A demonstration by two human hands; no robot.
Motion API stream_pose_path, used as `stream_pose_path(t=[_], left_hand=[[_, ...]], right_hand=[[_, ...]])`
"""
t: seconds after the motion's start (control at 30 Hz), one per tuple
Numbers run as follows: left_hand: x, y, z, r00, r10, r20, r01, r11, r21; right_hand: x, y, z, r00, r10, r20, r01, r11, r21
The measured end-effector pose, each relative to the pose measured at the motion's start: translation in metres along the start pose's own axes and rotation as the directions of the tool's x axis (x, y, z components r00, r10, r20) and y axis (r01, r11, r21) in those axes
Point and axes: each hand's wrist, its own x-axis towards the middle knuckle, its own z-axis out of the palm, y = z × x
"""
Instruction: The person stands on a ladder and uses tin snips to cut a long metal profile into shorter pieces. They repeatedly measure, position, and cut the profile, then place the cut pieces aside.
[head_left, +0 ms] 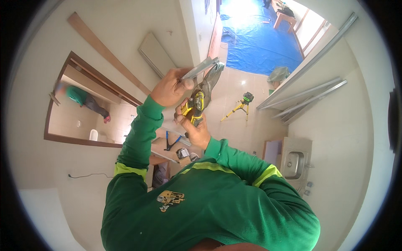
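Observation:
My left hand (171, 88) is closed around a short length of grey metal channel (201, 67), its fingers and thumb wrapped on the near end. Black-and-yellow tin snips (201, 97) are gripped in my right hand (196, 129), with fingers around the yellow handles. The blades of the snips point up and away, right beside the far end of the channel. Whether the jaws bite on the metal cannot be made out. Both arms, in green sleeves with lime bands, are raised in front of my chest.
A green laser level on a yellow tripod (242, 108) stands on the tiled floor. Metal studs (310, 100) lean on the right wall, above a sink (294, 164). Blue sheeting (259, 42) covers the far floor. Another person (86, 99) is beyond the left doorway. Blue-handled pliers (171, 141) lie below.

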Motion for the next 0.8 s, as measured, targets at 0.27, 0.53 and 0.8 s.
stream_pose_path(t=[0.27, 0.53, 0.8], left_hand=[[-0.036, -0.066, 0.017, 0.995, -0.081, 0.063, 0.072, 0.990, 0.125], [-0.120, -0.105, 0.194, 0.951, -0.177, 0.252, 0.114, 0.963, 0.245], [-0.036, -0.050, 0.088, 0.994, -0.041, 0.105, 0.018, 0.978, 0.207]], right_hand=[[-0.054, -0.196, -0.109, 0.655, 0.738, -0.163, -0.719, 0.542, -0.436], [0.004, -0.310, -0.133, -0.056, 0.850, -0.524, -0.368, -0.506, -0.780], [-0.129, -0.098, -0.170, 0.892, 0.450, -0.040, -0.358, 0.649, -0.672]])
